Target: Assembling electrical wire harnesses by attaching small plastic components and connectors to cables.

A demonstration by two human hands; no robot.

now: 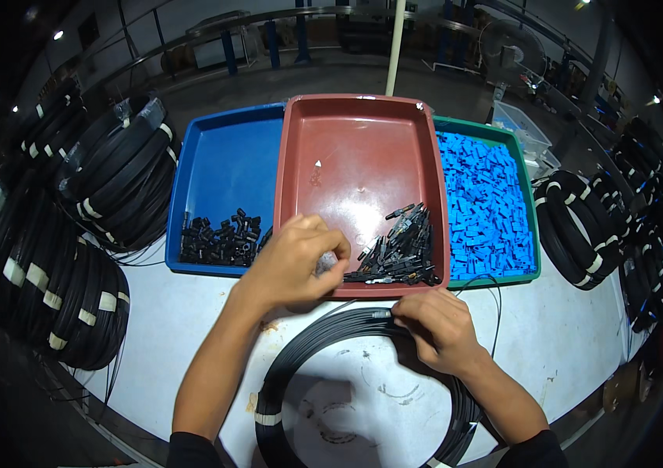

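Note:
My left hand (296, 261) is curled with thumb and forefinger brought together, above the near left corner of the red tray (351, 171). A greyish glint shows inside the curl, too small to name. A pile of black connectors (402, 249) lies in the tray's near right corner, right of that hand. My right hand (444, 327) is closed in a pinch over the far right part of a black cable coil (308, 347). From its fingertips a cable end with a small grey tip (381, 314) points left. The coil lies on the white table (160, 335).
A blue tray (230, 156) with short black parts (222, 238) stands left. A green tray (533, 203) full of blue clips (483, 207) stands right. Stacked cable coils (51, 273) crowd the left side, more coils (581, 226) the right. A pole (395, 47) rises behind.

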